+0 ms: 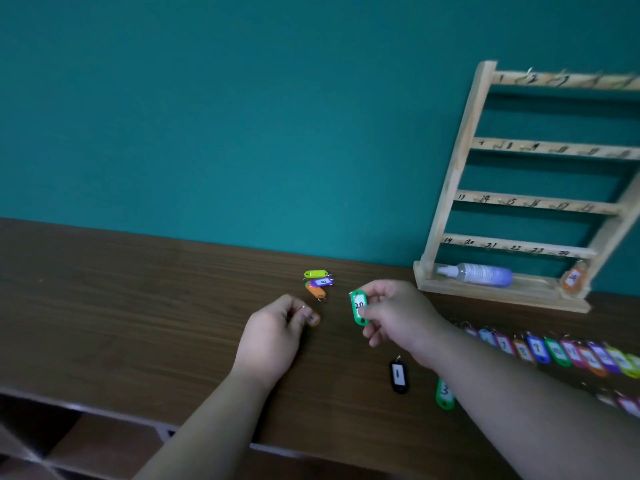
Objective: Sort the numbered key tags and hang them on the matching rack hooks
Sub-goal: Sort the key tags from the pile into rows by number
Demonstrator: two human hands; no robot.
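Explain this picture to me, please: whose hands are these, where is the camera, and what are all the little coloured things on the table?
There is no machine here. A person works with bare hands, and one camera worn on their head looks down at them. The right hand holds a green tag marked 20. The left hand pinches a small orange tag. On the brown table lie a little pile of three tags, a black tag marked 1, a green tag marked 3 and a long row of tags at the right. The wooden rack by the wall has numbered hooks. A bottle lies on its base.
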